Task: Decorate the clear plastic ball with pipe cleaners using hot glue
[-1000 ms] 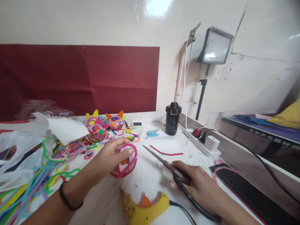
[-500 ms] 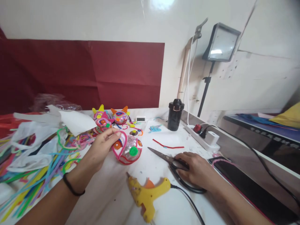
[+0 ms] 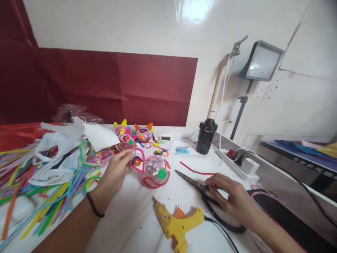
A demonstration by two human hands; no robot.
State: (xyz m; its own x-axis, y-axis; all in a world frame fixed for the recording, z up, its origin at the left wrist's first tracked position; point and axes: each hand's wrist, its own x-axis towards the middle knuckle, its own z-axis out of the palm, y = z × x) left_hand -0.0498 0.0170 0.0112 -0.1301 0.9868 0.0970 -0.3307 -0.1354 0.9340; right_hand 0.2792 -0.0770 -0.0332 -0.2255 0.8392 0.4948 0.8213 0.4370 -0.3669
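My left hand (image 3: pixel 116 172) pinches a pink-edged eye shape (image 3: pixel 137 161) with an orange and blue centre. It meets the left side of a clear round body (image 3: pixel 155 168) with a red-pink rim and a green cap, resting on the table. My right hand (image 3: pixel 226 193) hovers at the handles of black scissors (image 3: pixel 189 181), its thumb and fingers slightly apart. The scissors lie on the table, blades toward the upper left. A bent red strip (image 3: pixel 195 171) lies just beyond them. Nearer me is a yellow glue gun (image 3: pixel 179 223) with its nozzle toward the upper left.
Coloured strips (image 3: pixel 52 207) and white bags (image 3: pixel 54 151) are heaped at left. Two decorated round figures (image 3: pixel 143 134) (image 3: pixel 125 140), a small clock (image 3: pixel 165 138) and a black cup (image 3: pixel 206 137) stand at the back. A power strip (image 3: pixel 239 167) and cables are at right.
The view has shifted, so things sit further right and lower. My right thumb and fingers have loosened and lifted from the scissors' handles. The eye shape has tilted in my left hand.
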